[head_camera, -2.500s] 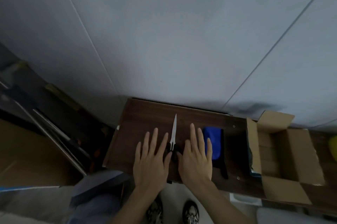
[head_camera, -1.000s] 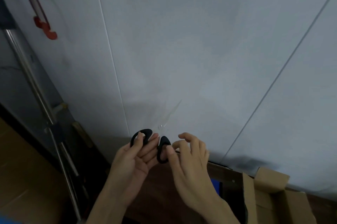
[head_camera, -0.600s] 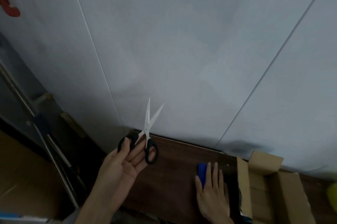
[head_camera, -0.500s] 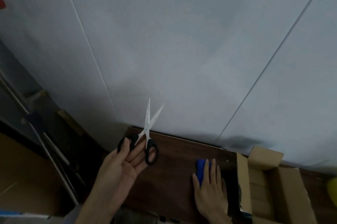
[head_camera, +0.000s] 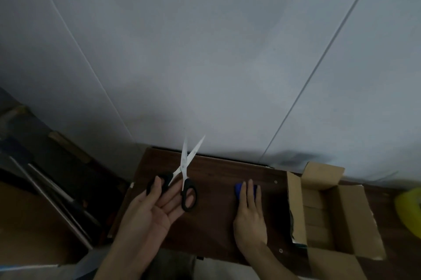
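Observation:
A pair of scissors (head_camera: 185, 165) with black handles and pale blades is held up over the left part of the dark wooden table (head_camera: 216, 174), blades spread apart and pointing at the wall. My left hand (head_camera: 150, 213) holds them palm up, thumb through the left loop, fingers under the other handle. My right hand (head_camera: 249, 216) lies flat, fingers straight, on a blue object (head_camera: 238, 189) with a black part beside it on the table's right half. Most of that object is hidden under the hand.
An open cardboard box (head_camera: 355, 222) stands at the table's right end. A yellow thing (head_camera: 410, 211) shows at the right edge. Metal rods (head_camera: 52, 200) lean in the dark gap left of the table. A pale panelled wall (head_camera: 205, 51) rises right behind.
The scissors lay shut on the table between both flat hands. Both hands lifted them, the blades opened, then my right hand let go and dropped onto the blue object.

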Tool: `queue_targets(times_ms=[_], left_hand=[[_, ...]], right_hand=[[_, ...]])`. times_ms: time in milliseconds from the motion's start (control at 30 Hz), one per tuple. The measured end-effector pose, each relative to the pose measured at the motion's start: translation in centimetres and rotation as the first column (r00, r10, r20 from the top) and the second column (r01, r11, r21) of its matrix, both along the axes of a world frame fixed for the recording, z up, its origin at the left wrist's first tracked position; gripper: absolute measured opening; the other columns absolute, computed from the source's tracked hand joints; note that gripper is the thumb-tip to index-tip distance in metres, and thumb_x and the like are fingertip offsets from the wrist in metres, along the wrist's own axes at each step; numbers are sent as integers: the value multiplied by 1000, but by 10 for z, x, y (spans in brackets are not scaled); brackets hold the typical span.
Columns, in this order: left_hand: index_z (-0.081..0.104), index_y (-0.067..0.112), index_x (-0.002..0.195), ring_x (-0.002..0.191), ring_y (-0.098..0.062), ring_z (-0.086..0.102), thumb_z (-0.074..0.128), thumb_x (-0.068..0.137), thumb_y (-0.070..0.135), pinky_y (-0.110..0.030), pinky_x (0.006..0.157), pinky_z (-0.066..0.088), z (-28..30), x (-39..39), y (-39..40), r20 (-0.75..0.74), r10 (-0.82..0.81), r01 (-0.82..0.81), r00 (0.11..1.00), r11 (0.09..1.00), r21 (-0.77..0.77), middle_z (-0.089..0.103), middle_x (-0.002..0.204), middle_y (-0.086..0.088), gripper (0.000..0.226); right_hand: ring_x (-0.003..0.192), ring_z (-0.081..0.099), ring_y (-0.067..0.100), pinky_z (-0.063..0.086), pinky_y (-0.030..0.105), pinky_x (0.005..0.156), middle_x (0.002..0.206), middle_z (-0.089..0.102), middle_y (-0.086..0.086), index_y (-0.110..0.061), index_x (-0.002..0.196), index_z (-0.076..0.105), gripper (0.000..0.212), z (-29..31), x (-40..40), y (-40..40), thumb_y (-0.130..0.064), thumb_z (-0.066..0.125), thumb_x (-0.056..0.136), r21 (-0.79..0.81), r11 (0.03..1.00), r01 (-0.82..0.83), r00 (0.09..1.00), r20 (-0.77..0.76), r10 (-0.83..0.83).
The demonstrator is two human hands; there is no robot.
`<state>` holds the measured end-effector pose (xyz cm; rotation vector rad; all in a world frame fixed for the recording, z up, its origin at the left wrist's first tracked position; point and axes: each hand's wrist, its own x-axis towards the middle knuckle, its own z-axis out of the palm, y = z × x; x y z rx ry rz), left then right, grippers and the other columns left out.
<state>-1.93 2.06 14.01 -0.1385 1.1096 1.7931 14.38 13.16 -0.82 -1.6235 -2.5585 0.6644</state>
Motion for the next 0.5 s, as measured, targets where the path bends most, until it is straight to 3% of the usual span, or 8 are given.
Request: queue_targets(times_ms=[67, 167, 300, 400, 500], left_hand=[[68, -1, 92, 90, -34, 72, 46, 91, 20, -45, 70, 60, 4, 0, 0, 10, -6, 6, 1000, 1000, 2, 71, 102, -27, 30], [65, -1, 96, 92, -36, 71, 47, 91, 19, -50, 75, 57, 12, -1, 1, 18, -1, 1, 1000, 1000, 20, 70, 105, -29, 28], [64, -5, 99, 89, -38, 72, 48, 90, 18, -50, 75, 58, 28, -2, 4, 24, -8, 6, 1000, 999, 47, 70, 104, -30, 30], [63, -6, 101, 85, -37, 72, 50, 85, 20, -48, 73, 58, 51, -2, 6, -8, -35, 36, 999, 993, 112, 71, 100, -29, 33], [61, -3, 99, 80, -36, 73, 54, 77, 21, -47, 67, 60, 82, -3, 9, -86, -42, 57, 995, 982, 177, 73, 91, -29, 34]], right_hand=[[139, -29, 16, 21, 31, 120, 148, -34, -5, -14, 153, -11, 76, 1, 3, 6, 3, 36, 95, -13, 1000, -16, 997, -80, 15], [147, -15, 15, 29, 39, 118, 155, -18, -8, -17, 152, 0, 84, 10, 2, 8, 15, 42, 87, 37, 999, -39, 967, -251, 47], [149, 1, 12, 27, 40, 115, 163, 0, -8, -21, 154, 10, 106, 39, -5, 16, 29, 53, 71, 325, 942, -81, 887, -407, 216], [149, 10, 18, 20, 38, 116, 163, 5, -7, -25, 155, 10, 120, 90, -18, 20, 34, 57, 62, 512, 851, -120, 818, -435, 377], [148, 14, 23, 14, 32, 119, 163, 6, -5, -20, 155, 12, 120, 145, -28, 29, 38, 54, 59, 679, 723, -126, 761, -401, 510]])
